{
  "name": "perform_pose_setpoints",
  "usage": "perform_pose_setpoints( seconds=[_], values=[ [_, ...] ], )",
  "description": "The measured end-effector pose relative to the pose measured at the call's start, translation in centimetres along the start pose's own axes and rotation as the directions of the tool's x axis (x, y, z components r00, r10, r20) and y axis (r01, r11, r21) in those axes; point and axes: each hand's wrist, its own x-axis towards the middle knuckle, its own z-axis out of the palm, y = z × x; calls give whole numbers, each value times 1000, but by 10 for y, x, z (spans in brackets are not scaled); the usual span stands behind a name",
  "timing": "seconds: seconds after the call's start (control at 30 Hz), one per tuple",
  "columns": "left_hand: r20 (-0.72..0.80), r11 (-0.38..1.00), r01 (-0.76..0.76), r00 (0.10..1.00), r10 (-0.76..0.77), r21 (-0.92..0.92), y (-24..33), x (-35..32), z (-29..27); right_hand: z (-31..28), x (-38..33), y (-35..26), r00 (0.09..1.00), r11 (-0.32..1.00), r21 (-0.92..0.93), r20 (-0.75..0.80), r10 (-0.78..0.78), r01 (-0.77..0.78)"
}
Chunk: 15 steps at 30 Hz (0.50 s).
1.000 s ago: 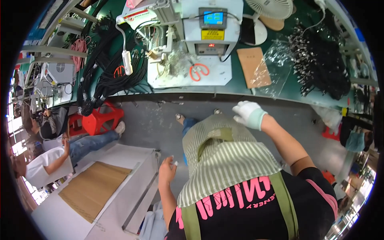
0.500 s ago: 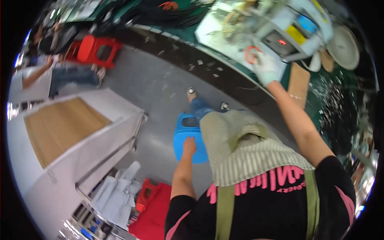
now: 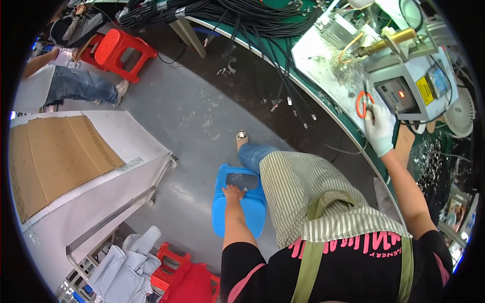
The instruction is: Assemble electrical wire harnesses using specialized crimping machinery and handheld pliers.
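My bare left hand [image 3: 233,193] reaches down behind me and grips the seat of a blue plastic stool [image 3: 237,212] at its handle slot. The stool stands on the grey floor beside my striped apron. My right hand [image 3: 379,126], in a white glove, stretches out to the workbench. Its fingers close on the handle of orange-handled scissors [image 3: 361,103] lying on the white bench top [image 3: 323,55]. Just beyond the scissors stands a grey machine [image 3: 409,86] with a small display and a brass nozzle.
Black cable bundles [image 3: 242,12] hang over the green bench edge. A white table with a cardboard sheet [image 3: 55,156] stands to my left. Red stools [image 3: 118,50] and a seated person [image 3: 70,83] are further off. A white fan [image 3: 459,113] sits at the right, and red crates with cloth [image 3: 151,262] lie near my feet.
My head has turned down and left, bringing the floor and stool into view. My left hand dropped onto the blue stool. My right hand moved from the bench edge to the scissors.
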Motion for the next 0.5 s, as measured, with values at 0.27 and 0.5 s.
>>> perform_pose_setpoints(
  seconds=[0.27, 0.5],
  values=[
    [30, 962, -272, 962, 271, 35, 39, 32, -66, 1, 10, -5, 1000, 999, -47, 2, -1, 1],
    [-765, 806, -258, 555, -328, -533, -3, 29, -113, -9, 11, -16, 992, 997, -42, 110, 63, -58]
  ],
)
